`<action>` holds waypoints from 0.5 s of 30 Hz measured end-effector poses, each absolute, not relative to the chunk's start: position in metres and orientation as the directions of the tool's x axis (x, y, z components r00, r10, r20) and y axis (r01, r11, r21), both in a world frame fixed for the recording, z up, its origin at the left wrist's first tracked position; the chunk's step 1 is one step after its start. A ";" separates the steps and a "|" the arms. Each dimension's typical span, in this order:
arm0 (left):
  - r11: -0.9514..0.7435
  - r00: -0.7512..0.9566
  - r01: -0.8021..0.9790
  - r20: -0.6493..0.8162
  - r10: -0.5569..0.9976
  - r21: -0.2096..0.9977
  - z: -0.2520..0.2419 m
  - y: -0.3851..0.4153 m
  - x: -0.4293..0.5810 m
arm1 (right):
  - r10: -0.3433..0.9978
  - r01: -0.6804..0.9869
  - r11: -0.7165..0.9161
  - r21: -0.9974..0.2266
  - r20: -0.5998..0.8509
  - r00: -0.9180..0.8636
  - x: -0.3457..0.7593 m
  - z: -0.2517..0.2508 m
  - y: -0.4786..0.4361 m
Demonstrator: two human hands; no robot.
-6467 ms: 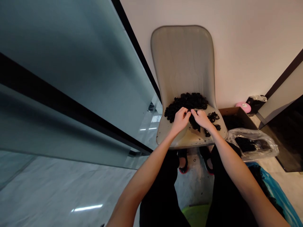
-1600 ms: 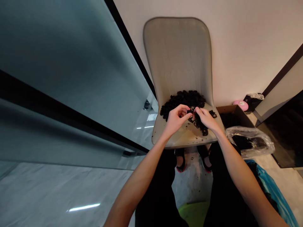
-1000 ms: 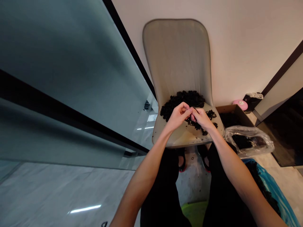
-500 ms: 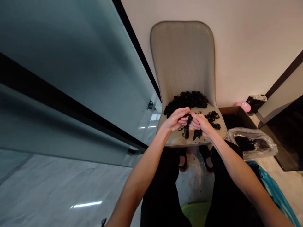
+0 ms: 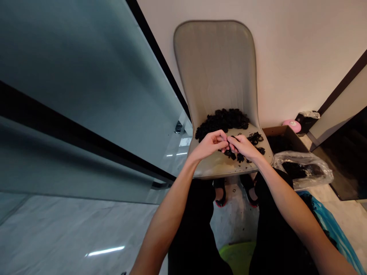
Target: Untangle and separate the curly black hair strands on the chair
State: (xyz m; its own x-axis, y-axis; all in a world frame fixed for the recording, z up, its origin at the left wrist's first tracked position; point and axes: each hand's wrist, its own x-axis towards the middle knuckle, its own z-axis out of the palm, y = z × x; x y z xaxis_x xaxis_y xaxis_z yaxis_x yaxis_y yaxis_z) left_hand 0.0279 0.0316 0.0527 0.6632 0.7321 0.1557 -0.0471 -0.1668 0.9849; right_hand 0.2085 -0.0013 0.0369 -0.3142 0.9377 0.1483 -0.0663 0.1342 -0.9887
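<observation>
A heap of black curly hair lies at the back of a beige padded chair seat, below the tall chair backrest. My left hand and my right hand meet above the seat, fingertips pinched together on a small dark strand of hair. Looser black curly strands lie under and to the right of my right hand. The hands hide part of these strands.
A cardboard box holds dark hair, beside a clear plastic bag of black hair. A pink round object sits behind them. A blue plastic bag, a green basin, and a tall glass panel surround me.
My hands have moved apart slightly and lowered. The dark strands they lifted half a second ago now lie lower and flatter on the seat, with a small strand still pinched between my fingertips.
</observation>
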 end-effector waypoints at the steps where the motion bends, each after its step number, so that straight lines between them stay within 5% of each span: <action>1: -0.159 0.664 -0.053 0.154 0.732 0.986 0.053 0.032 0.027 | 0.936 -0.067 0.132 -0.989 0.147 -0.319 0.209 0.037 -0.001; 15: -0.216 0.657 0.003 0.161 0.737 0.976 0.055 0.032 0.016 | 0.943 0.123 0.251 -0.960 0.215 -0.253 0.222 0.042 0.002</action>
